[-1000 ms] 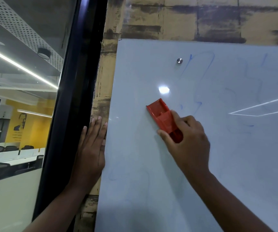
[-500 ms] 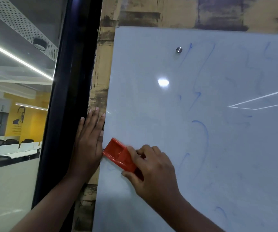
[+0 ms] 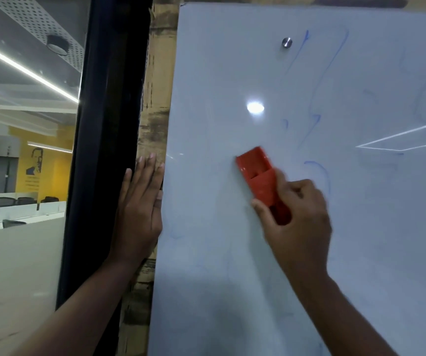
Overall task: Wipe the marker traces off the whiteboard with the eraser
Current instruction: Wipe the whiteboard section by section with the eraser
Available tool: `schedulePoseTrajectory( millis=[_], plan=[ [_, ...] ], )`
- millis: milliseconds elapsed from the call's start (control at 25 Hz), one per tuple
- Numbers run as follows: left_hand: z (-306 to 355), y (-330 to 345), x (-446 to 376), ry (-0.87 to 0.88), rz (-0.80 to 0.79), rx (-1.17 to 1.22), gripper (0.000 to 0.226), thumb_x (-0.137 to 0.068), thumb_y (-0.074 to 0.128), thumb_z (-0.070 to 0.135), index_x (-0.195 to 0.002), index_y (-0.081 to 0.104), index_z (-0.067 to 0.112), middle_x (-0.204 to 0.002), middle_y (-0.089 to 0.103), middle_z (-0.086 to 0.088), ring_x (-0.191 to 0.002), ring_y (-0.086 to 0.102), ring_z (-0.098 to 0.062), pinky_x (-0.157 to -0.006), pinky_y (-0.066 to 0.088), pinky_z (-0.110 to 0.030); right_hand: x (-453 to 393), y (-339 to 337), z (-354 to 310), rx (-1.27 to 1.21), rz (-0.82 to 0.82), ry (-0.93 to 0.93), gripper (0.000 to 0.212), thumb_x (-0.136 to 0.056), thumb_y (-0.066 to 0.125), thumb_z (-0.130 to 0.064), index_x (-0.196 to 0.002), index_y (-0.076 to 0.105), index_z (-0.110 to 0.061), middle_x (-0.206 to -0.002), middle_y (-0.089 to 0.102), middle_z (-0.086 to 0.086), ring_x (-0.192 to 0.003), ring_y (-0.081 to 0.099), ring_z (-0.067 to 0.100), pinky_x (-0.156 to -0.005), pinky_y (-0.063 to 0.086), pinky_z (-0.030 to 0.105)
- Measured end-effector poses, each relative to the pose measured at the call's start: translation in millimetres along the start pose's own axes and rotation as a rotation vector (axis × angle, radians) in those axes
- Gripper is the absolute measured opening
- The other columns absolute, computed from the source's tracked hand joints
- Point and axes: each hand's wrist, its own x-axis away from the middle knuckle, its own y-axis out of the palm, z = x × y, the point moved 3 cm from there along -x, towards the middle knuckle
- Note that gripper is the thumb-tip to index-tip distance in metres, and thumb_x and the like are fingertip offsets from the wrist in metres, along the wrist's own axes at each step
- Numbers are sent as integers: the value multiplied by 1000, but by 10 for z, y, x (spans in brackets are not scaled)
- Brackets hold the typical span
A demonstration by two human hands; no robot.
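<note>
red eraser is sitting pinched in the curled right hand, pressing flat against the whiteboard. faint blue marker traces are lying just right of the grip. left hand, fingers straight, is resting flat beside the board's left edge.

whiteboard, red eraser against it, faint blue traces

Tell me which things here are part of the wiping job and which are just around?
Part of the job:
- red eraser, gripped by the right hand
- whiteboard
- blue marker traces
- left hand, flat beside the board's edge

Just around:
- metal mounting stud
- black frame
- glass partition
- yellow wall behind the glass
</note>
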Motion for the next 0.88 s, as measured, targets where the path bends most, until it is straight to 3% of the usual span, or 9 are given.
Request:
schedulePoseTrajectory(
  millis=[200, 280, 400, 560, 640, 880],
  plan=[
    [17, -23, 49, -18, -17, 21, 52, -111, 40, 6, -163, 37, 2, -173, 30, -11, -164, 20, -26, -135, 11, -47, 914, 281, -491, 51, -326, -474, 62, -82, 74, -45, -136, 63, -18, -106, 60, 4, -86, 56, 27, -69, 44, 38],
    [40, -30, 153, -29, -23, 27, 52, -111, 40, 6, -163, 36, 4, -173, 30, -10, -165, 18, -25, -135, 9, -46, 1154, 255, -495, 74, -412, -575, 61, -83, 74, -47, -137, 60, -21, -107, 59, 2, -87, 56, 24, -69, 45, 37],
    [29, -37, 226, -29, -25, 34, 54, -110, 42, 5, -163, 34, 5, -173, 30, -10, -165, 17, -22, -135, 9, -45, 1038, 225, -446, 88, -386, -563, 63, -81, 77, -48, -135, 61, -22, -107, 61, 2, -88, 57, 25, -69, 44, 37],
    [21, -33, 209, -27, -12, 52, 52, -110, 43, 5, -162, 38, 3, -172, 33, -12, -164, 20, -25, -134, 12, -50, 365, 159, -290, 49, -133, -254, 61, -82, 78, -42, -137, 65, -17, -104, 62, 5, -88, 56, 28, -71, 44, 38],
    [24, -33, 211, -26, -4, 55, 50, -110, 44, 5, -161, 41, 2, -171, 34, -12, -164, 21, -27, -134, 12, -49, 251, 186, -290, 37, -112, -183, 64, -83, 80, -40, -140, 63, -17, -106, 61, 6, -91, 54, 27, -74, 44, 38],
    [21, -62, 208, -29, -1, 90, 49, -111, 45, 5, -160, 42, 4, -170, 36, -12, -163, 22, -28, -135, 11, -46, 1020, 271, -508, 145, -442, -663, 61, -90, 71, -41, -144, 55, -17, -112, 60, 9, -94, 53, 26, -75, 40, 39]
  ],
)
